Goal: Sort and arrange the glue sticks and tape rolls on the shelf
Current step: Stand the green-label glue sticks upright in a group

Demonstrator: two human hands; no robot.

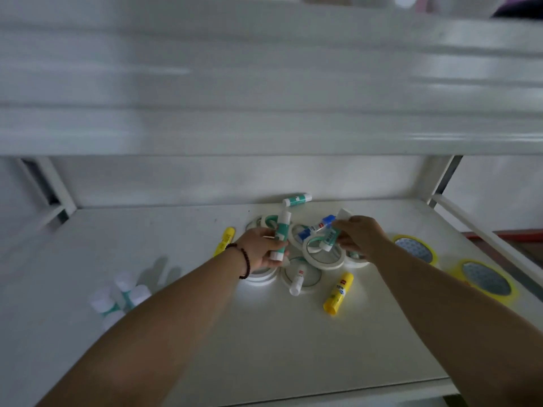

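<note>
The white shelf has bare surface along its near edge and across its left half, while an upper shelf's blurred lip hangs low over the back. The clutter sits at centre-back: a heap of white tape rolls (overlapping, so their number cannot be told) with glue sticks lying in and around it. The left hand, a bead bracelet on its wrist, grips a green-and-white glue stick whose long axis runs from 6 to 12 o'clock, tipped slightly right. The right hand pinches another green-and-white stick over the heap, pointing toward 1 o'clock. Two yellow glue sticks lie loose, one at the heap's 9 o'clock, one at its 5 o'clock, both pointing toward 1 o'clock. Two yellow tape rolls lie flat at 3 o'clock near the right edge. A blurred group of upright green-and-white sticks stands at 8 o'clock, about four.
</note>
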